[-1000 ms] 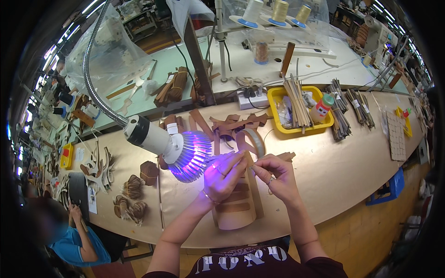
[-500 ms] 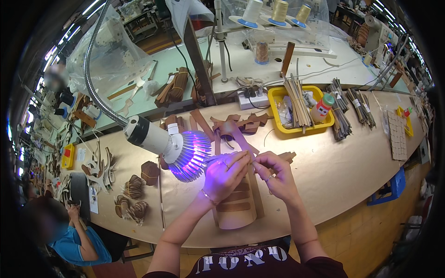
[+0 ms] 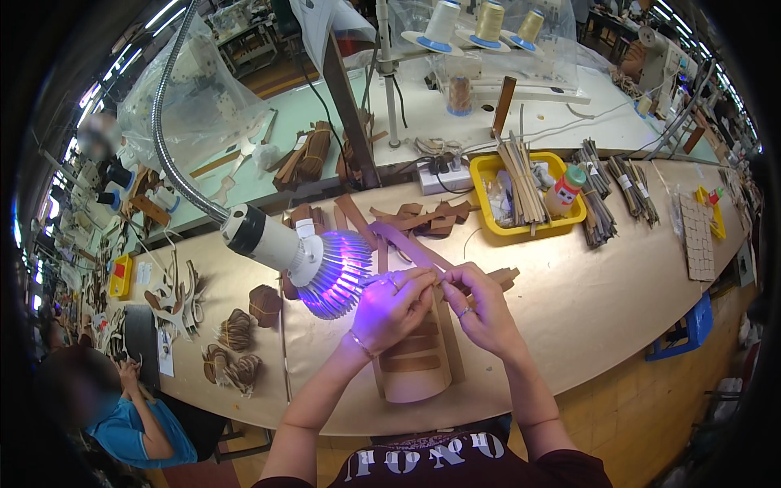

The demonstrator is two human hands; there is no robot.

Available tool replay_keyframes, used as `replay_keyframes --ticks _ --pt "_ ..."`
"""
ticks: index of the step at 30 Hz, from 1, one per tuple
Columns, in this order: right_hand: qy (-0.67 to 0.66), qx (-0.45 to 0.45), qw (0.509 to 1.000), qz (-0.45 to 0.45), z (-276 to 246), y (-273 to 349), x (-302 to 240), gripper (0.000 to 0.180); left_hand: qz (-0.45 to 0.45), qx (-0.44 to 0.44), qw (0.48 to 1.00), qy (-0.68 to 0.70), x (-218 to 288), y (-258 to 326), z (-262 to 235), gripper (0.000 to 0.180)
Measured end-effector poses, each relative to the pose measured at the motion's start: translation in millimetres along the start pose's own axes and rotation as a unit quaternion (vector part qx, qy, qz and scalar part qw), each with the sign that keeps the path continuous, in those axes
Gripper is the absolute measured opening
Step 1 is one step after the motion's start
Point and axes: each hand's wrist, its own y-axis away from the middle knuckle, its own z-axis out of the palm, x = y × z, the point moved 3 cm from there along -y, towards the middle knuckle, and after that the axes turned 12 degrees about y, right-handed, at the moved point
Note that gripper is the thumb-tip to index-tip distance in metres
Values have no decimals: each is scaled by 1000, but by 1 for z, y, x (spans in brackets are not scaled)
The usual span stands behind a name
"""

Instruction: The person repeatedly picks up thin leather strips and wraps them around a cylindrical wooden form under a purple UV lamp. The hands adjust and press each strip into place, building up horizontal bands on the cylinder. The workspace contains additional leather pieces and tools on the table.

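Observation:
My left hand (image 3: 394,315) is closed, thumb and fingers pinching a long brown leather strip (image 3: 404,246) near its close end. Right beside it my right hand (image 3: 482,311) is closed too, its fingertips pinched on the same strip; the exact grip is partly hidden. From the fingers the strip runs away to the far left, tinted purple by the lamp. Below the hands stands a beige rounded form (image 3: 415,390) with several short brown leather pieces (image 3: 409,363) lying across it, partly covered by my left hand.
A lit lamp (image 3: 332,275) on a bendable metal neck hangs close left of my left hand. Brown leather strips (image 3: 427,218) lie beyond. A yellow basket (image 3: 529,231) holds sticks and a bottle (image 3: 565,191). Tied bundles (image 3: 236,328) sit left, near a seated person (image 3: 142,423).
The leather strip's far part has swung left and now lies straighter; its far end was blurred before. My left hand has shifted slightly, its fingers more curled. My right hand stays nearly in place.

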Motion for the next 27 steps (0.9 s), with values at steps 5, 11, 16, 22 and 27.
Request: replay_keyframes --ticks 5,11,16,22,27 --pt "-19 -17 999 24 -2 0 2 12 81 -41 993 -69 1 1 -4 36" --pt "23 -3 1000 -14 -2 -1 -4 12 80 -36 994 -58 -1 3 -3 34" --pt "63 -8 998 15 3 -1 -9 15 10 9 1000 -16 2 0 -2 26" --pt "146 -9 988 44 2 10 6 13 -150 74 972 166 -21 21 -15 22" --pt "-83 -15 988 133 -25 31 48 13 -259 215 670 661 -86 36 -42 41"
